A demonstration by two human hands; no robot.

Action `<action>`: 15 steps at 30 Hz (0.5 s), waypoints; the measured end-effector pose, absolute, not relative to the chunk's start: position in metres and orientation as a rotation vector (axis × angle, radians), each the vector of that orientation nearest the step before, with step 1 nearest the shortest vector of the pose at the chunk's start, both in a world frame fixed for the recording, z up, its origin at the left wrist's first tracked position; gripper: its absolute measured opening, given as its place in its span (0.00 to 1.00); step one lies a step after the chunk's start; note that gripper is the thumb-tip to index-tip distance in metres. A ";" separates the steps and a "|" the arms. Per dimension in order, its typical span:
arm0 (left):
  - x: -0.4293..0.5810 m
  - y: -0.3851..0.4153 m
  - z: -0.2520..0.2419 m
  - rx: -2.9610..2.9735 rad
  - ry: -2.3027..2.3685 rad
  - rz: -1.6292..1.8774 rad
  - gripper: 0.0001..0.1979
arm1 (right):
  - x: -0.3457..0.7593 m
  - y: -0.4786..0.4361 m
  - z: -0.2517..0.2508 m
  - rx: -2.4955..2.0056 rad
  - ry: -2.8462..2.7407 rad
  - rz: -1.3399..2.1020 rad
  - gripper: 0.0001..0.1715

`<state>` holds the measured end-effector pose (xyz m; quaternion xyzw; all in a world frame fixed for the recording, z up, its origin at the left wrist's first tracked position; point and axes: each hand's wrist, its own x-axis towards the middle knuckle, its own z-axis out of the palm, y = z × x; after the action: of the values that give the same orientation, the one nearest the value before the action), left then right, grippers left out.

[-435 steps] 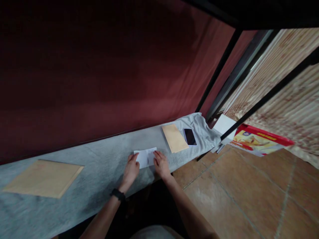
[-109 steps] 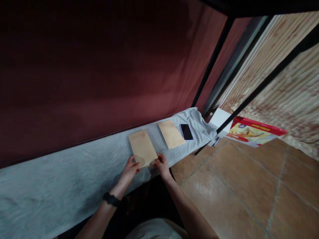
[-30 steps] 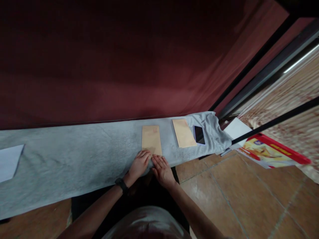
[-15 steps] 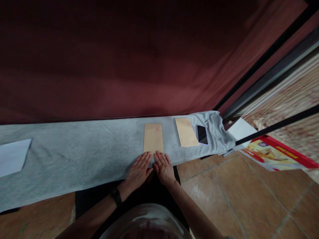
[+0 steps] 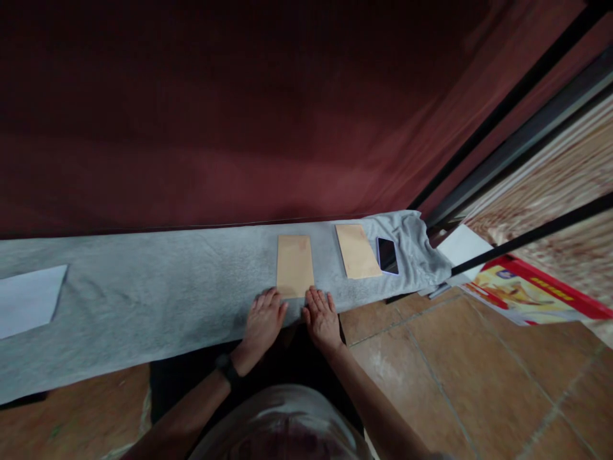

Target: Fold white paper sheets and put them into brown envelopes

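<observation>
A tan paper envelope point(image 5: 294, 265) lies flat on the grey cloth point(image 5: 191, 281) in front of me. My left hand point(image 5: 264, 319) rests on the cloth by the envelope's near left corner, thumb apart from the fingers and nothing held. On the other side, my right hand point(image 5: 324, 321) lies with its fingers stretched out at the near right corner, also holding nothing. Whether the fingertips touch the paper is hard to tell. A second tan envelope point(image 5: 358, 251) lies tilted to the right, beside a dark-screened phone point(image 5: 387, 255).
White paper sheets point(image 5: 31, 300) lie at the far left. A dark red curtain point(image 5: 239, 179) hangs behind the narrow cloth-covered surface. Black metal bars point(image 5: 531, 233), a red and yellow box point(image 5: 531, 291) and a white sheet point(image 5: 464, 249) are at the right, above floor tiles point(image 5: 460, 358).
Both hands have drawn apart from the envelope's near edge, the left going left and the right going right. The near edge now shows uncovered. The view has shifted slightly.
</observation>
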<state>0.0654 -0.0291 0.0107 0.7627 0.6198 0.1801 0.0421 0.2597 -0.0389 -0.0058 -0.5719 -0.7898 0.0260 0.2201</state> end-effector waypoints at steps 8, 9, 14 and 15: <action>0.076 0.011 0.020 1.633 1.910 0.834 0.25 | 0.240 -0.031 0.009 -1.693 -2.177 0.014 0.23; 0.075 0.015 0.021 1.541 1.882 0.863 0.26 | 0.237 -0.030 0.012 -1.713 -2.188 0.014 0.22; 0.084 0.023 0.032 1.185 1.556 1.062 0.26 | 0.226 -0.022 0.026 -1.841 -2.148 0.105 0.21; 0.089 0.022 0.037 1.195 1.512 1.078 0.25 | 0.227 -0.019 0.029 -1.860 -2.105 0.159 0.19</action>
<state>0.0890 0.0217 0.0367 0.4833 0.6116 0.4358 0.4500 0.2265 -0.0191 0.0288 -0.6521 -0.7382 0.0559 0.1634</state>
